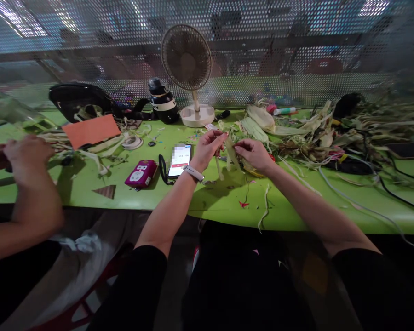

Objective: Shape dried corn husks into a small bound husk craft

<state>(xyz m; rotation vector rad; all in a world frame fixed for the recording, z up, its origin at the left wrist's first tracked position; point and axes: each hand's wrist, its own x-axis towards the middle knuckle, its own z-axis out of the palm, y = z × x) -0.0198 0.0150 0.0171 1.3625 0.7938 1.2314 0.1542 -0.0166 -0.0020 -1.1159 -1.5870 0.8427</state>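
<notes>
Over the green table (296, 207), my left hand (209, 148) and my right hand (253, 154) pinch a pale green strip of corn husk (230, 154) between them. The strip hangs down from my fingers, with more husk strips dangling under it. A white watch band sits on my left wrist. A phone (180, 160) with a lit screen lies just left of my left hand. Loose husk shreds lie on the table below my hands.
A heap of corn husks (310, 128) and dark cables (393, 179) fills the right side. A small white fan (188, 69), a dark bottle (163, 101), a pink device (140, 174) and an orange card (91, 130) stand at the left. Another person's hands (24, 156) work at far left.
</notes>
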